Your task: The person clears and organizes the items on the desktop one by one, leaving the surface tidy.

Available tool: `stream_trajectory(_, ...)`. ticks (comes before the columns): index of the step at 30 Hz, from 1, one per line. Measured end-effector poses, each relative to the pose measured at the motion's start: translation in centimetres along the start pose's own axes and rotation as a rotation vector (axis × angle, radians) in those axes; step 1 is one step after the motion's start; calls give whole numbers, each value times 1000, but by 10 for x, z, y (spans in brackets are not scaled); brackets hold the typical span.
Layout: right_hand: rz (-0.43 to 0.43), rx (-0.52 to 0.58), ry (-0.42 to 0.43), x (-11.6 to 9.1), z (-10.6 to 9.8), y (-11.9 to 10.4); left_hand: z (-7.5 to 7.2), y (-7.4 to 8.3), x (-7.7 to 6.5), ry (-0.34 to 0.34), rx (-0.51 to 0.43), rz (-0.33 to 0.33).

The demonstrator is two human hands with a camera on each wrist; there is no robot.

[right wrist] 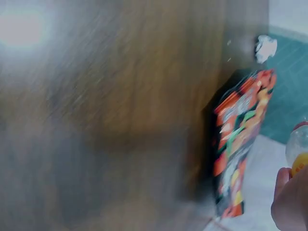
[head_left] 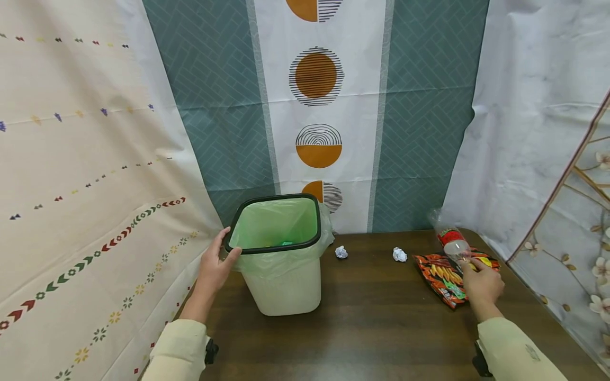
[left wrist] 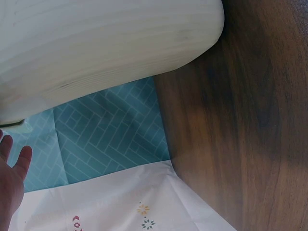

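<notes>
On the left of the table, a white waste bin [head_left: 286, 288] with a black rim [head_left: 274, 250] is lined with a pale green plastic bag [head_left: 257, 225]. My left hand [head_left: 214, 267] is at its left front corner, fingers extended and spread by the rim; the left wrist view shows only part of that hand [left wrist: 10, 180]. At the far right, my right hand [head_left: 483, 286] grips a clear plastic bottle [head_left: 456, 247] with a red label by its neck end. Its yellow cap [right wrist: 300, 163] shows beside the thumb. The bottle is tilted above an orange-and-black snack packet [head_left: 439, 272].
Two crumpled white paper balls, one near the bin [head_left: 341, 252] and one near the packet [head_left: 400, 255], lie toward the back of the brown table [head_left: 371, 328]. Patterned cloths [head_left: 419, 132] hang behind and at both sides. Something green lies inside the bin.
</notes>
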State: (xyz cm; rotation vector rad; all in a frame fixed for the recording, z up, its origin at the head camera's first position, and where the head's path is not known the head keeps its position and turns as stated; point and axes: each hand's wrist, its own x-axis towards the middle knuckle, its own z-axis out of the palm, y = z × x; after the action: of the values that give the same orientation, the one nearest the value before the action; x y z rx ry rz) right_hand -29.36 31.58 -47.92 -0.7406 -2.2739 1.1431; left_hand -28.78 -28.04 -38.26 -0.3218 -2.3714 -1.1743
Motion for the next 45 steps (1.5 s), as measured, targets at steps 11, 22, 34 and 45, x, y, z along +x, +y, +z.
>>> stream_trajectory(11, -89, 126, -45, -15, 20, -51, 0, 0, 0, 7, 4, -2)
stream_trajectory(22, -196, 230, -29, -32, 35, -104, 0, 1, 1, -2, 5, -1)
stream_trajectory(34, -216, 337, -75, -45, 41, -147, 0, 1, 0, 0, 9, -5)
stream_trajectory(45, -315, 452, -165, -59, 38, -193, 1, -1, 0, -2, 6, -16)
